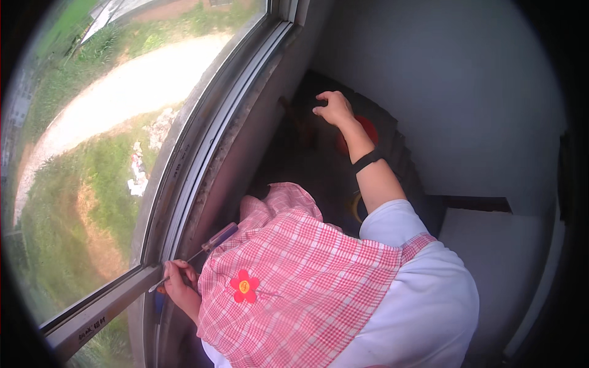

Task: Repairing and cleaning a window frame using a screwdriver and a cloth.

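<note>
At the lower left, my left hand [179, 283] is closed around the thin metal shaft of a screwdriver [221, 237]. The screwdriver's purplish handle points up and right, against the pink checked apron [307, 264]. A metal end sticks out on the other side of the fingers, close to the window frame [211, 138] where its rails meet a crossbar [101, 316]. My right hand [335, 109] reaches forward above the dark floor, thumb and fingers apart and curved, with nothing visible in it. Beneath the right wrist is a red round object [367, 132], partly covered by the forearm.
A low wall [245, 153] runs under the window along the left. A yellow curved object [358, 207] lies on the dark floor beside my right sleeve, mostly hidden. Stair-like edges [402, 144] show beyond the right arm, against a grey wall [448, 80]. Outside are grass and a pale path.
</note>
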Demonstrator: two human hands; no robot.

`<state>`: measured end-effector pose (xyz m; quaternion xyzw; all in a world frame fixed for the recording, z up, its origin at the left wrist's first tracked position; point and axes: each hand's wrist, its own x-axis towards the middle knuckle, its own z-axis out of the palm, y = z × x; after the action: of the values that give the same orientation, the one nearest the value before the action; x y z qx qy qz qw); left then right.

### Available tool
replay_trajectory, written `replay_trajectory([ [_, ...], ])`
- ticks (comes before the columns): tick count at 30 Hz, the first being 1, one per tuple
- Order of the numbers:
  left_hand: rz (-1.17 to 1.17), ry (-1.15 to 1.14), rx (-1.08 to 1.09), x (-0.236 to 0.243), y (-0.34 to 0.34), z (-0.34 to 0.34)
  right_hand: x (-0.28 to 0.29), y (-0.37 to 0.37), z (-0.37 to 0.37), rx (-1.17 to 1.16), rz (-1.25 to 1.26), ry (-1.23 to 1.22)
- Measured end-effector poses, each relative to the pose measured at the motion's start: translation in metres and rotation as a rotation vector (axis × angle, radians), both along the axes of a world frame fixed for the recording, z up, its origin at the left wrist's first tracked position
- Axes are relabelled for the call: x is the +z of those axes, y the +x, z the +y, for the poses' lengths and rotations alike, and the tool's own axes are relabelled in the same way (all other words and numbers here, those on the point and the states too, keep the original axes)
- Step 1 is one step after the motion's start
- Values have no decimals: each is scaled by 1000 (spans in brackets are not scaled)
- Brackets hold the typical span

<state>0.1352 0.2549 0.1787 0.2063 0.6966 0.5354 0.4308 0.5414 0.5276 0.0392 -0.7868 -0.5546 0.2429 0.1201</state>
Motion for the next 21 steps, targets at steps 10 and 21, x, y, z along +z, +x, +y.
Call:
replay_trajectory([
  [10, 49, -26, 41, -31, -31, -19, 70, -22, 93, 322, 77, -26],
  [21, 12, -20, 68, -30, -31, -6, 55, 16, 138, -289, 780, 295],
])
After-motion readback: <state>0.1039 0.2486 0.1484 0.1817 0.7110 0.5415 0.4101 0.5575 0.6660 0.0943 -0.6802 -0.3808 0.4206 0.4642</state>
